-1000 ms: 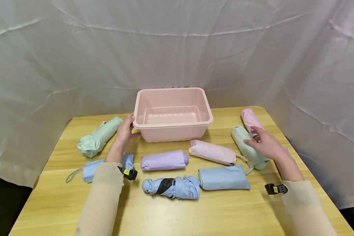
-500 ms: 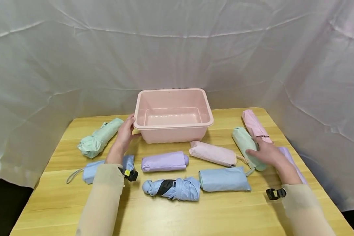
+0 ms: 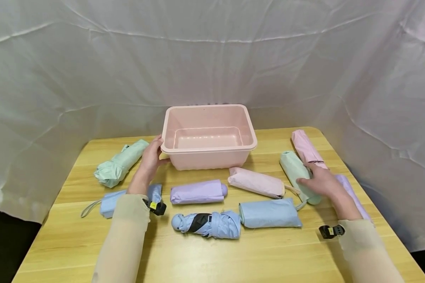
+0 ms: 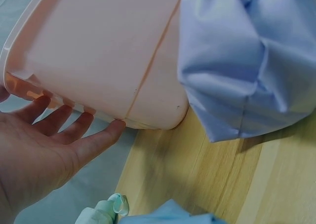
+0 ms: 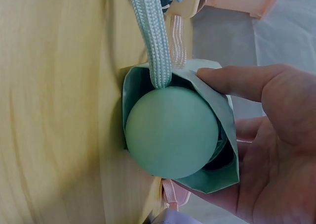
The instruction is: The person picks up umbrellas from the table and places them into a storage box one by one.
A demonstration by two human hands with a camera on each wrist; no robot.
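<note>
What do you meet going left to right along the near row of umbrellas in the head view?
Blue umbrella with wrist loop → lilac umbrella → strapped blue umbrella → sleeved blue umbrella.

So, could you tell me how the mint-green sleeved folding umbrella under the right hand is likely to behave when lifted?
The mint-green sleeved folding umbrella is a cylinder with a round knob, so it may roll if nudged. Its fabric sleeve looks smooth and could slide. The right hand wraps it easily, so it probably lifts as one fairly stiff piece.
</note>
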